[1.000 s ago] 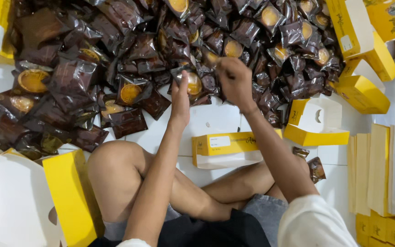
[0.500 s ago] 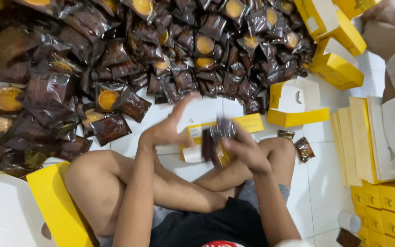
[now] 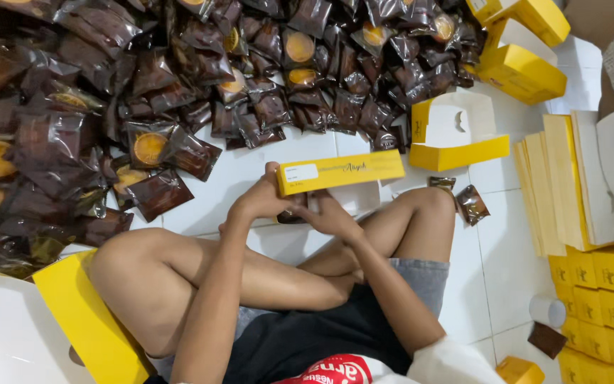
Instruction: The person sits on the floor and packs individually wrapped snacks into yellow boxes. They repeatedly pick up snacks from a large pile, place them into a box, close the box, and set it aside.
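1. Person sits cross-legged on the white tiled floor (image 3: pixel 250 171), both forearms reaching forward over the knees, hands meeting just past the shins.
2. Left hand (image 3: pixel 259 200): wrist bent up, fingers curled round the near-left end of a long yellow box (image 3: pixel 339 171), thumb up against its end. Closed on the box.
3. Right hand (image 3: pixel 332 215): sits just beneath and behind the box, palm turned toward it, fingers tucked under. It seems to press against the white carton part (image 3: pixel 357 198) below the yellow lid; whether the fingers actually clasp anything, I cannot tell.
4. The box is held level, off the floor, long side across the body, its far end jutting out to the right of both hands.
5. A dark wrapper (image 3: pixel 293 210) shows between the two hands, mostly hidden; cannot make out who holds it.
6. Beyond the grip: a big heap of dark brown wrapped pastries (image 3: pixel 179 92), cut off at the top and left edges.
7. Right of the grip: an open yellow box (image 3: pixel 456 135), one stray wrapped pastry (image 3: pixel 472 204) by the knee, then a stack of flat yellow cartons (image 3: pixel 563 185).
8. Near-left of the grip: a yellow and white carton (image 3: pixel 72 320), partly cut off by the frame.
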